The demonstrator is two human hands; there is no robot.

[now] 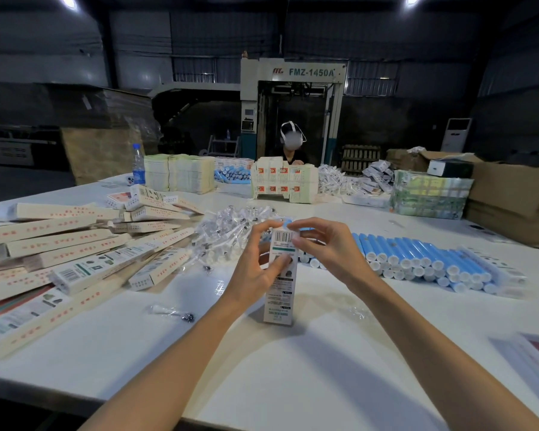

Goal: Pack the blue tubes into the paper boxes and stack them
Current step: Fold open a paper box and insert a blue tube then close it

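My left hand is wrapped round the middle of an upright paper box, thumb across its printed face, and the box's foot rests on the white table. My right hand pinches the box's top end beside the barcode. A blue sliver shows there, but I cannot tell whether a tube sits inside. To the right, blue tubes lie stacked in a row, white caps toward me. To the left, long boxes lie heaped. My hands partly hide a pile of clear wrappers. The brown carton at far right is cut off, so I cannot see what is in it.
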